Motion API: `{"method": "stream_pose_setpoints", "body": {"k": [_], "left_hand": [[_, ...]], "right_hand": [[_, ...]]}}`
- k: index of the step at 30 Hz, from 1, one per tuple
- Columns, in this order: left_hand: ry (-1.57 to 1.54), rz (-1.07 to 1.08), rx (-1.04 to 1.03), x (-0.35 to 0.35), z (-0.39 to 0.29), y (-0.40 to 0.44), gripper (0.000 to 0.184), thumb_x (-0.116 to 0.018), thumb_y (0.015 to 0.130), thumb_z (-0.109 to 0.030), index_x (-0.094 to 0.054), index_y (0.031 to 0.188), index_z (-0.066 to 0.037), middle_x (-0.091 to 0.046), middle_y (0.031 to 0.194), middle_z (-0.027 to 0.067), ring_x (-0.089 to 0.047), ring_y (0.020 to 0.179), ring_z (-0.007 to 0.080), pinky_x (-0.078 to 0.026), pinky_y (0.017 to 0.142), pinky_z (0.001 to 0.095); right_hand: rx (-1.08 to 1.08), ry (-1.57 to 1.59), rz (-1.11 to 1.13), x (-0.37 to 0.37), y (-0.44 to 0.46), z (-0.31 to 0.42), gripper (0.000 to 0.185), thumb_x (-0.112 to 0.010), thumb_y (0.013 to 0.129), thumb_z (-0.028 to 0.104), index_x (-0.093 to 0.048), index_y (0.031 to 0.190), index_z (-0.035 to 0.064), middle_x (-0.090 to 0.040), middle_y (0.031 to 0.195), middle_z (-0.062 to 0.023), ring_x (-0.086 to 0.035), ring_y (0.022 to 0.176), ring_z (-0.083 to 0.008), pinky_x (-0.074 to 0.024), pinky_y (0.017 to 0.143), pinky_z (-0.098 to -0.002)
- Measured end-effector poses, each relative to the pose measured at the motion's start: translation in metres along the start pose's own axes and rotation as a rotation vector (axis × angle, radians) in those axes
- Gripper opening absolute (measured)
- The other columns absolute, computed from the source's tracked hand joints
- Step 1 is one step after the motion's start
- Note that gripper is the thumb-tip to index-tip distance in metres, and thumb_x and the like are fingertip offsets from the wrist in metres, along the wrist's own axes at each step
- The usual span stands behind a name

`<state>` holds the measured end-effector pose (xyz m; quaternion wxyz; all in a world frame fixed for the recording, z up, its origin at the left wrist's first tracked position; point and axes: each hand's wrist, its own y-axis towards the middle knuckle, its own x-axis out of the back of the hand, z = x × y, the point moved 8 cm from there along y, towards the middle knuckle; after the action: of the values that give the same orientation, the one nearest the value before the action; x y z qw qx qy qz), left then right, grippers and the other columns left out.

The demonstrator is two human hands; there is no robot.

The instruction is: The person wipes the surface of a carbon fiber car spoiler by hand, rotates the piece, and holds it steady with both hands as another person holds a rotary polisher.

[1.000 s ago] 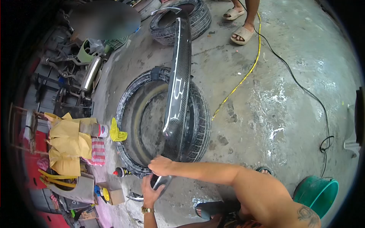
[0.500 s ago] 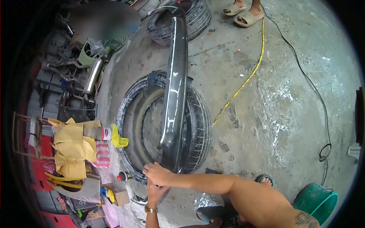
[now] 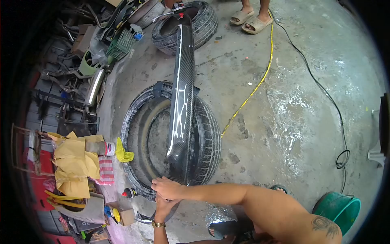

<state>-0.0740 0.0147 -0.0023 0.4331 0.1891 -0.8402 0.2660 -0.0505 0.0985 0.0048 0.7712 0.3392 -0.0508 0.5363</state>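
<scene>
A long black panel stretched near to far over two tyres. At its near end, the right hand lay on the left hand, the right nearer the panel's middle; whether either gripped it was hidden.
</scene>
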Motion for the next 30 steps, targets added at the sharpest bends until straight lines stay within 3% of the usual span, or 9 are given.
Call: {"method": "stream_pose_setpoints", "body": {"k": [5, 8, 11, 12, 15, 16, 19, 24, 30], "left_hand": [[-0.141, -0.048, -0.077, 0.004, -0.010, 0.004, 0.068, -0.092, 0.070, -0.022, -0.060, 0.126, 0.003, -0.068, 0.121, 0.0142, -0.065, 0.112, 0.0248, -0.050, 0.097, 0.0375], [0.014, 0.107, -0.119, -0.006, 0.011, 0.004, 0.078, -0.091, 0.072, -0.025, -0.052, 0.135, 0.000, -0.063, 0.129, 0.0153, -0.061, 0.119, 0.0263, -0.047, 0.100, 0.0387], [-0.137, -0.073, -0.209, 0.006, -0.011, 0.002, 0.075, -0.093, 0.067, -0.032, -0.059, 0.125, 0.003, -0.066, 0.119, 0.0177, -0.063, 0.110, 0.0338, -0.048, 0.093, 0.0448], [-0.122, -0.033, -0.110, 0.002, 0.002, 0.001, 0.083, -0.092, 0.067, -0.037, -0.054, 0.130, 0.003, -0.060, 0.129, 0.0201, -0.056, 0.121, 0.0357, -0.044, 0.099, 0.0461], [-0.113, -0.021, -0.065, -0.003, 0.017, 0.002, 0.095, -0.091, 0.067, -0.045, -0.047, 0.136, 0.002, -0.053, 0.137, 0.0217, -0.047, 0.130, 0.0383, -0.038, 0.105, 0.0485], [-0.085, -0.043, -0.088, -0.003, 0.015, 0.002, 0.100, -0.088, 0.067, -0.052, -0.043, 0.140, 0.000, -0.051, 0.138, 0.0212, -0.044, 0.131, 0.0393, -0.034, 0.107, 0.0515], [0.067, -0.109, -0.075, 0.004, 0.003, -0.004, 0.091, -0.091, 0.066, -0.044, -0.049, 0.133, 0.002, -0.057, 0.127, 0.0195, -0.052, 0.121, 0.0361, -0.039, 0.104, 0.0471], [0.035, -0.076, -0.059, 0.003, 0.000, -0.004, 0.094, -0.089, 0.067, -0.048, -0.047, 0.136, 0.001, -0.055, 0.128, 0.0191, -0.050, 0.123, 0.0373, -0.036, 0.106, 0.0488], [-0.039, -0.106, -0.048, 0.002, 0.005, -0.009, 0.095, -0.088, 0.069, -0.050, -0.046, 0.139, -0.002, -0.053, 0.134, 0.0163, -0.044, 0.131, 0.0370, -0.029, 0.110, 0.0563]], "right_hand": [[-0.021, 0.071, -0.031, 0.001, 0.004, -0.006, 0.025, -0.065, 0.078, 0.011, -0.065, 0.100, -0.0017, -0.060, 0.110, -0.0187, -0.060, 0.108, -0.0361, -0.0491, 0.089, -0.0483], [-0.034, 0.142, 0.004, 0.004, 0.006, -0.007, 0.017, -0.061, 0.080, 0.009, -0.062, 0.093, -0.0020, -0.060, 0.104, -0.0201, -0.060, 0.103, -0.0391, -0.0493, 0.087, -0.0486], [-0.014, 0.161, -0.027, 0.006, 0.008, -0.002, 0.013, -0.059, 0.082, 0.007, -0.061, 0.092, -0.0003, -0.059, 0.100, -0.0183, -0.060, 0.099, -0.0393, -0.0490, 0.087, -0.0481], [-0.010, 0.191, -0.082, 0.013, 0.008, -0.002, 0.010, -0.058, 0.084, 0.006, -0.061, 0.092, 0.0008, -0.059, 0.099, -0.0172, -0.061, 0.097, -0.0388, -0.0488, 0.087, -0.0477], [0.028, 0.257, -0.166, 0.033, 0.008, 0.001, 0.009, -0.057, 0.086, 0.004, -0.060, 0.094, 0.0023, -0.059, 0.099, -0.0152, -0.060, 0.098, -0.0372, -0.0483, 0.087, -0.0463], [0.083, 0.187, -0.192, 0.041, 0.006, 0.004, 0.012, -0.057, 0.085, 0.003, -0.060, 0.097, 0.0021, -0.059, 0.100, -0.0143, -0.060, 0.099, -0.0358, -0.0480, 0.085, -0.0451], [0.108, 0.059, -0.175, 0.057, -0.001, 0.003, 0.012, -0.059, 0.086, 0.004, -0.061, 0.098, 0.0034, -0.059, 0.106, -0.0122, -0.059, 0.104, -0.0335, -0.0469, 0.089, -0.0432], [0.193, -0.092, -0.162, 0.088, 0.005, 0.009, 0.020, -0.063, 0.082, 0.003, -0.060, 0.101, 0.0076, -0.058, 0.109, -0.0111, -0.058, 0.105, -0.0324, -0.0470, 0.089, -0.0421], [0.250, -0.469, -0.601, 0.242, 0.046, -0.052, 0.024, -0.063, 0.079, 0.004, -0.060, 0.103, 0.0050, -0.058, 0.110, -0.0152, -0.057, 0.104, -0.0349, -0.0468, 0.087, -0.0446]]}}
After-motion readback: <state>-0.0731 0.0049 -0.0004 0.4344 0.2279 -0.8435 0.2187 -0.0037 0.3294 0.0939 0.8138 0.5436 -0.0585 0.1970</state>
